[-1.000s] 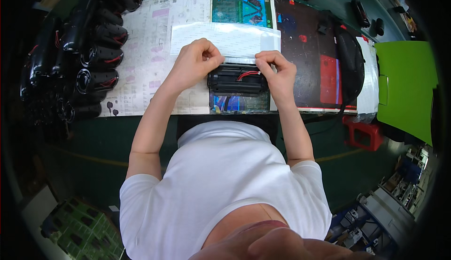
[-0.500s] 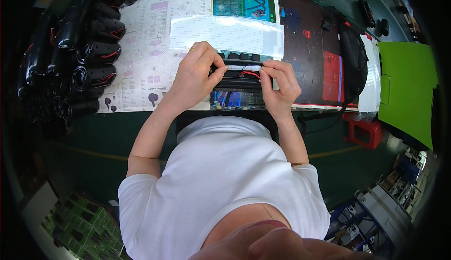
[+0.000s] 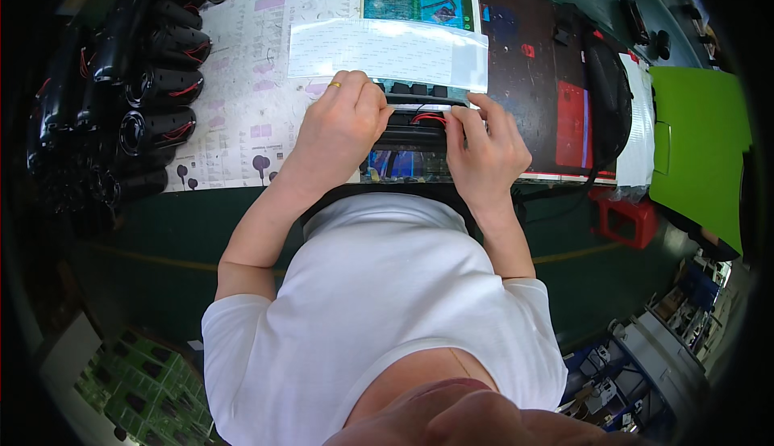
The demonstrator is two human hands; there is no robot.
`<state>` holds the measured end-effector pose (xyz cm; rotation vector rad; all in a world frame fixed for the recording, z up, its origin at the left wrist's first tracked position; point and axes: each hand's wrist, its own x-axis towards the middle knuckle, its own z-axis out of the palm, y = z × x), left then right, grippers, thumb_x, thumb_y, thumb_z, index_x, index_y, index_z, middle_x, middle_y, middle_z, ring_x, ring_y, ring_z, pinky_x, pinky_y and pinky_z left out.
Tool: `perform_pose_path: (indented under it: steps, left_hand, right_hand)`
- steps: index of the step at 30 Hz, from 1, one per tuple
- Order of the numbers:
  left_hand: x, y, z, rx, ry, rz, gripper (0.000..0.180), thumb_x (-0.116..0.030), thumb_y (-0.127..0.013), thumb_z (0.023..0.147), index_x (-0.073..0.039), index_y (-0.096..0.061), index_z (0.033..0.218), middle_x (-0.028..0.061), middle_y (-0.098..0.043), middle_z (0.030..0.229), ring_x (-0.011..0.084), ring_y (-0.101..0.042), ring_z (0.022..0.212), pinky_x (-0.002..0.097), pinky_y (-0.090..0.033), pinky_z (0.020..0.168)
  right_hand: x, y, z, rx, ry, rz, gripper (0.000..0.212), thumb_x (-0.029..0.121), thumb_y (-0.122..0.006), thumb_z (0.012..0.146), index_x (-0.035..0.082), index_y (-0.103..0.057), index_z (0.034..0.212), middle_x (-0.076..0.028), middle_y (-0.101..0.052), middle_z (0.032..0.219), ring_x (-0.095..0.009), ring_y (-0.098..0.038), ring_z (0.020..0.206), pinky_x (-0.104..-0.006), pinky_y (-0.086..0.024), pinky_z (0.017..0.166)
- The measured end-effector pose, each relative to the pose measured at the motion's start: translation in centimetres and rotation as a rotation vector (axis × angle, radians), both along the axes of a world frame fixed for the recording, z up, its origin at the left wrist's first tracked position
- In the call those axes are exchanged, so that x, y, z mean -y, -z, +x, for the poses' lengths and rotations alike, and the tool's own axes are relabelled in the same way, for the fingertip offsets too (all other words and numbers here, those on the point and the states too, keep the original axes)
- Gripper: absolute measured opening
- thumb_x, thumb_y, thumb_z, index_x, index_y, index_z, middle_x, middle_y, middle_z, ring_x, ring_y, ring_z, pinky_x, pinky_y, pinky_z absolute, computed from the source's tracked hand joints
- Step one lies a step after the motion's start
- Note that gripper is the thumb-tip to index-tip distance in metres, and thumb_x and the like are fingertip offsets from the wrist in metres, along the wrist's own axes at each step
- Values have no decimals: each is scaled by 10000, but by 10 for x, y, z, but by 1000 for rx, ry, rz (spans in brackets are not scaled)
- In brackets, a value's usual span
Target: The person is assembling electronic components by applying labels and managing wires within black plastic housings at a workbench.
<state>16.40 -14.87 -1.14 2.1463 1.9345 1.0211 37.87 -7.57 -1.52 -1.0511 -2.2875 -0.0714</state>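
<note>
In front of me on the table lies a black plastic casing [image 3: 415,139] with red wires [image 3: 427,118] rising from its middle. A narrow white strip [image 3: 435,108] runs along the casing, seen nearly edge-on. My left hand [image 3: 340,127], closed, has its fingertips at the strip's left end, which they hide. At the right end my right hand [image 3: 488,149] pinches with thumb and forefinger, its other fingers curled. Just beyond the casing lies a pale sheet of strips [image 3: 379,49] on clear backing.
Several glossy black cylindrical housings [image 3: 165,89] with red wires are stacked at the left. A black bag-like item [image 3: 606,95] lies on the dark board to the right, near a green panel [image 3: 697,147]. Below it stands a red stool [image 3: 627,218].
The white strip has turned from showing its broad face to a thin line against the casing. My right hand has shifted slightly right and toward me; my left hand has rolled over a little.
</note>
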Motion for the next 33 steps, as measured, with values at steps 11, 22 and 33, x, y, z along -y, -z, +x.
perform_pose_path:
  steps: [11, 22, 33]
  left_hand:
    - [3, -1, 0, -6, 6, 0, 224, 8, -822, 836, -20, -616, 920, 120, -617, 964, 320, -668, 903, 429, -579, 753]
    - [0, 0, 0, -82, 2, -25, 224, -2, -807, 857, -24, -601, 944, 130, -606, 978, 328, -669, 922, 433, -585, 773]
    - [13, 3, -3, -25, -27, -45, 341, -22, -880, 819, -4, -590, 997, 143, -629, 1012, 330, -677, 936, 418, -602, 790]
  right_hand:
    - [-10, -23, -2, 185, -28, -149, 244, 173, -853, 856, 91, -666, 989, -75, -700, 962, -283, -730, 805, -415, -558, 619]
    - [-13, -24, -1, 147, -67, -249, 183, 146, -818, 895, 81, -651, 933, -80, -671, 911, -301, -732, 764, -435, -534, 575]
    - [-33, -43, -5, 427, -225, -227, 169, 140, -821, 863, 70, -672, 903, -80, -674, 793, -295, -741, 675, -443, -536, 529]
